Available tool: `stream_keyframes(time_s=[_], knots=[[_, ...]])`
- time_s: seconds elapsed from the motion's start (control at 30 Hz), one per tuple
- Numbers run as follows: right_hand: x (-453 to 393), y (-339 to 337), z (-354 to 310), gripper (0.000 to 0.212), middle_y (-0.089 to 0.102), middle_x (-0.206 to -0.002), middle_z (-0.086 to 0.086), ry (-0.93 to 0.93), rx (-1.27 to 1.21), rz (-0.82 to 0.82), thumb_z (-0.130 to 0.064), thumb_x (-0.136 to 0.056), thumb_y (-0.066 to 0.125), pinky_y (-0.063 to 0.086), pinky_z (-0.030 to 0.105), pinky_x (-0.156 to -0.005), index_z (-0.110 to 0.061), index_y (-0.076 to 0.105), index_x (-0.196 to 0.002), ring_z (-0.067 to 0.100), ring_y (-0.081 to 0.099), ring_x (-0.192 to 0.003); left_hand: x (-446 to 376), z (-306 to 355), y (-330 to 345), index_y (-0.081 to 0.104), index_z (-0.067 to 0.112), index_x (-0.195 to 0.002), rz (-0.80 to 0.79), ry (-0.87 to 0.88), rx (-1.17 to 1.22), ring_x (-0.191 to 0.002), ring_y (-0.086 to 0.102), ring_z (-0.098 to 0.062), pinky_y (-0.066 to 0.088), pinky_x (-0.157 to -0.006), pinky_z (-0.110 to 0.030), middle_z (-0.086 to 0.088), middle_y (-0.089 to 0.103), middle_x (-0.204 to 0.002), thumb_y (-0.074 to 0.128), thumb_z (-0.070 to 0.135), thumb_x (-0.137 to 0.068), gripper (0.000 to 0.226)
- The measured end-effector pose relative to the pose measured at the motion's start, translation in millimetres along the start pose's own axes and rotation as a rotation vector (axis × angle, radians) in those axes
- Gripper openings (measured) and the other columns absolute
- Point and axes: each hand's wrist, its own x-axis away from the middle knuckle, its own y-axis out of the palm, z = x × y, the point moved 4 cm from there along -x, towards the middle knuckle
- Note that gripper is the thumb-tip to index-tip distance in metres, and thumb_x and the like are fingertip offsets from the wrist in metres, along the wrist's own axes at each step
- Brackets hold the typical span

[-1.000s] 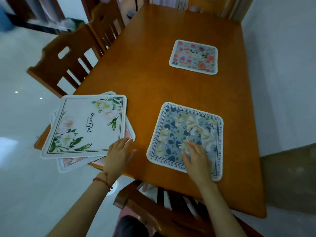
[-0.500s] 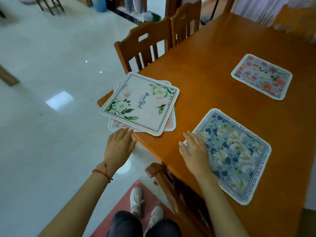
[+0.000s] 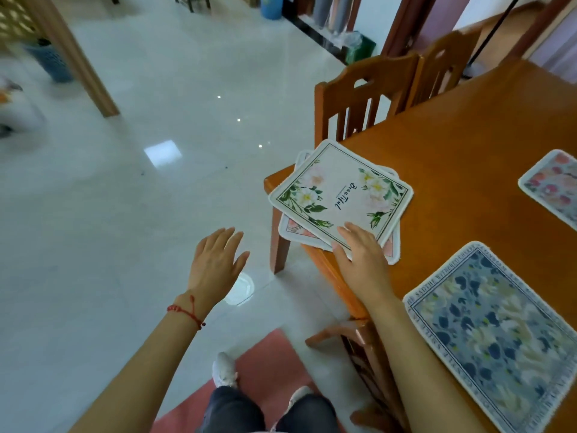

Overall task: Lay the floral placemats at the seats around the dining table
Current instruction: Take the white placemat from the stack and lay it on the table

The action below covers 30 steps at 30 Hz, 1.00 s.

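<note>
Your left hand [image 3: 217, 264], red string bracelet [image 3: 187, 311] at the wrist, hangs open over the white floor at lower centre, holding nothing. Your right hand [image 3: 359, 256] lies flat, fingers spread, on the white rose-printed placemat [image 3: 342, 192] topping the stack at the orange wooden table's [image 3: 468, 145] corner. The blue floral placemat [image 3: 496, 332] lies lower right; a pink one [image 3: 552, 185] at the right edge.

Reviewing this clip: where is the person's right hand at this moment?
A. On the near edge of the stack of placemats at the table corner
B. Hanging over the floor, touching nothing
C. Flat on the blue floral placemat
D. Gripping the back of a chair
A: the right hand lies on the near edge of the white "Beautiful" placemat topping the corner stack, while the blue floral placemat lies untouched.
</note>
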Motion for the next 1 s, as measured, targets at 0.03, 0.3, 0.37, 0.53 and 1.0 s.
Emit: stream_keyframes(time_s=[0.03, 0.3, 0.37, 0.53, 1.0], knots=[[-6, 4, -10, 0.040, 0.048, -0.137, 0.010, -0.008, 0.003, 0.003, -0.029, -0.094, 0.046, 0.032, 0.037, -0.105, -0.010, 0.049, -0.129, 0.024, 0.038, -0.128, -1, -13, -3, 0.059, 0.003, -0.114, -0.011, -0.005, -0.006, -0.107, 0.059, -0.040, 0.047, -0.088, -0.052, -0.020, 0.064, -0.115, 0.054, 0.031, -0.087, 0.040], [-55, 64, -94, 0.041, 0.046, -0.139, 0.011, -0.076, 0.015, -0.058, -0.027, -0.094, 0.045, 0.034, 0.039, -0.106, -0.010, 0.047, -0.131, 0.025, 0.038, -0.130, -15, -112, -21, 0.061, 0.006, -0.110, -0.045, -0.068, -0.041, -0.102, 0.063, -0.035, 0.051, -0.084, -0.048, -0.016, 0.067, -0.110, 0.034, 0.039, -0.085, 0.050], [-66, 81, -114, 0.041, 0.046, -0.139, 0.009, -0.086, 0.028, -0.083, -0.027, -0.094, 0.047, 0.033, 0.038, -0.107, -0.010, 0.047, -0.131, 0.024, 0.037, -0.131, -16, -137, -24, 0.061, 0.006, -0.110, -0.035, -0.093, -0.038, -0.102, 0.063, -0.035, 0.050, -0.084, -0.048, -0.015, 0.067, -0.111, 0.034, 0.040, -0.086, 0.050], [-91, 122, -155, 0.040, 0.045, -0.140, 0.011, -0.127, 0.022, -0.167, -0.027, -0.094, 0.048, 0.031, 0.043, -0.110, -0.009, 0.049, -0.129, 0.028, 0.034, -0.133, -18, -192, -28, 0.061, 0.006, -0.111, -0.038, -0.194, -0.012, -0.103, 0.063, -0.035, 0.050, -0.085, -0.047, -0.016, 0.067, -0.111, 0.025, 0.046, -0.091, 0.057], [-228, 186, -200, 0.041, 0.049, -0.137, 0.012, -0.267, 0.100, -0.255, -0.032, -0.094, 0.043, 0.038, 0.040, -0.101, -0.010, 0.051, -0.127, 0.029, 0.045, -0.126, -112, -276, -21, 0.061, 0.006, -0.112, -0.126, -0.363, -0.001, -0.106, 0.061, -0.034, 0.048, -0.088, -0.050, -0.015, 0.066, -0.114, 0.006, 0.050, -0.095, 0.072]])
